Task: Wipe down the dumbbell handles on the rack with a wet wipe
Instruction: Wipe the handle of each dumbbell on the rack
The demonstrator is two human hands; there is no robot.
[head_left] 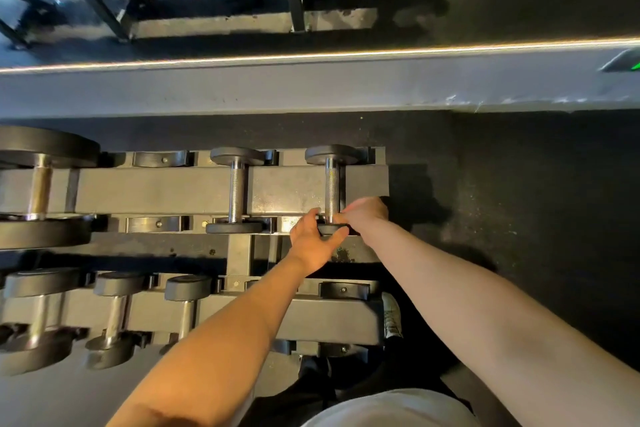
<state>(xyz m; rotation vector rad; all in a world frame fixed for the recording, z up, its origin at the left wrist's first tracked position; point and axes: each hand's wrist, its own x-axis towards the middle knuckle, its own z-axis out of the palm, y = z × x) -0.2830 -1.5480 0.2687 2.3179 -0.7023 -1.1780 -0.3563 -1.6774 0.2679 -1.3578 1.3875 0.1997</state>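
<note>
A two-tier dumbbell rack stands below me. At the right end of its upper tier rests a small dumbbell with a knurled steel handle. My left hand grips the near black head of that dumbbell. My right hand is closed at the near end of the handle, from the right side. No wet wipe shows; whatever the right hand holds is hidden by its fingers. A second small dumbbell lies just to the left.
Larger dumbbells fill the left of the upper tier and the lower tier. A grey ledge with a light strip and a mirror run behind the rack. My shoe stands on the dark floor by the rack's right end.
</note>
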